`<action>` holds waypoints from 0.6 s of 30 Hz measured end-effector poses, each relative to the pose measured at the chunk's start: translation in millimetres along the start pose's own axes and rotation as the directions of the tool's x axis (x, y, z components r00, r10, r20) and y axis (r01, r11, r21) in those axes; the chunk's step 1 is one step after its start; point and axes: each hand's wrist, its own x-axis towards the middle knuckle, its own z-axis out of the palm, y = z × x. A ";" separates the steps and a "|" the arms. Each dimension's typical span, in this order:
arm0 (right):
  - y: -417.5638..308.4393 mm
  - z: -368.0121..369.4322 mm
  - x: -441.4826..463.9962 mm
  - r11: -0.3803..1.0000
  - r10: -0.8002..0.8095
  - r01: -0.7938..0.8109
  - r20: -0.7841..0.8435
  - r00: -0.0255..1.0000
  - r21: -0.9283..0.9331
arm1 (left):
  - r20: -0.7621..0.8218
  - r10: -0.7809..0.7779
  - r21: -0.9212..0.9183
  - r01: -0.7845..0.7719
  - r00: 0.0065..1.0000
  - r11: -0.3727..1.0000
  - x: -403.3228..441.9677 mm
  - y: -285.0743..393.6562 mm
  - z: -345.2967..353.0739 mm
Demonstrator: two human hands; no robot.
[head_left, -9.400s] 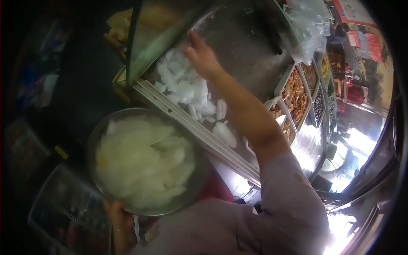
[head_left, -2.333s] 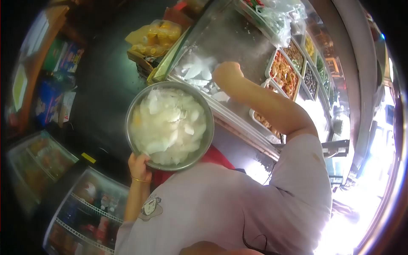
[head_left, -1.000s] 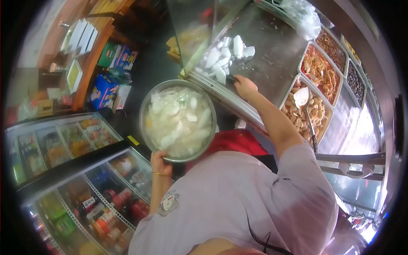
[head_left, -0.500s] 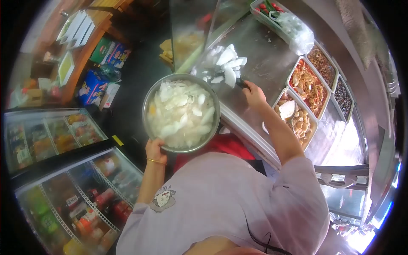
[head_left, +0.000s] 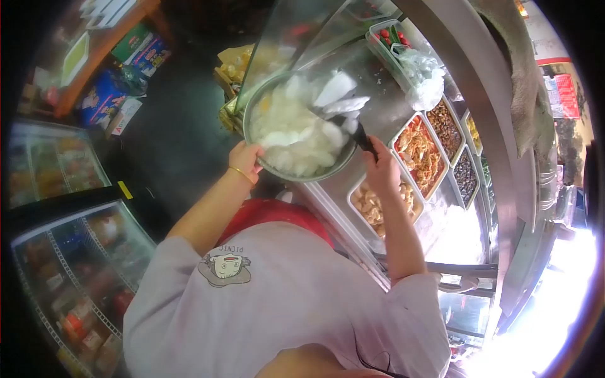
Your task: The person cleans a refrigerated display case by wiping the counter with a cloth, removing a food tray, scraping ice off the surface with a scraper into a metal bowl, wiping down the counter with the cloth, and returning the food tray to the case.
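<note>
My left hand (head_left: pixel 247 157) grips the rim of a round metal bowl (head_left: pixel 301 178) at its lower left, thumb over the edge. Pale white slices (head_left: pixel 287 135) in cloudy liquid fill the bowl. My right hand (head_left: pixel 383 169) is closed round the handle of a black-handled tool (head_left: pixel 363 137) at the bowl's right side. Several larger white slices (head_left: pixel 337 91) lie over the tool's far end, at the bowl's upper right. They are blurred, and they hide the shape of that end.
On the steel counter (head_left: pixel 372 82) stand a tray of red stir-fried food (head_left: pixel 419 157), a tray of pale brown pieces (head_left: pixel 372 205) and a plastic bag (head_left: pixel 421 75) on a tub. A glass panel (head_left: pixel 268 47) rises behind the bowl. Drink fridges (head_left: pixel 69 264) are at left.
The bowl has moved right and up, over the counter's edge. White slices that lay on the counter are now at the bowl's upper right, with the black-handled tool under them.
</note>
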 end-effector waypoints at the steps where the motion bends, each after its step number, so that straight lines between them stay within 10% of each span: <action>1: 4.3 5.1 -2.0 1.000 0.004 -0.004 -0.057 0.998 0.007 | 0.011 0.004 -0.009 -0.004 1.000 1.000 1.0 1.3 8.9; 8: 5.6 -6.0 3.9 0.968 -0.121 0.040 -0.316 0.941 -0.250 | 0.039 0.040 -0.018 -0.040 0.998 0.999 14.0 3.1 15.5; 13: 40.7 6.1 26.7 0.998 -0.067 0.059 -0.380 0.923 -0.034 | 0.042 0.035 -0.051 -0.033 0.998 0.998 4.4 4.6 -3.1; 16: 66.1 -11.3 56.8 0.989 0.141 -0.144 -0.123 0.982 -0.020 | -0.006 0.024 0.023 -0.023 1.000 0.999 -14.0 7.2 -26.0; 18: 65.5 -43.5 84.3 0.939 0.102 -0.099 -0.007 0.995 -0.330 | -0.059 0.014 0.169 -0.003 0.998 0.986 -16.2 9.1 -54.4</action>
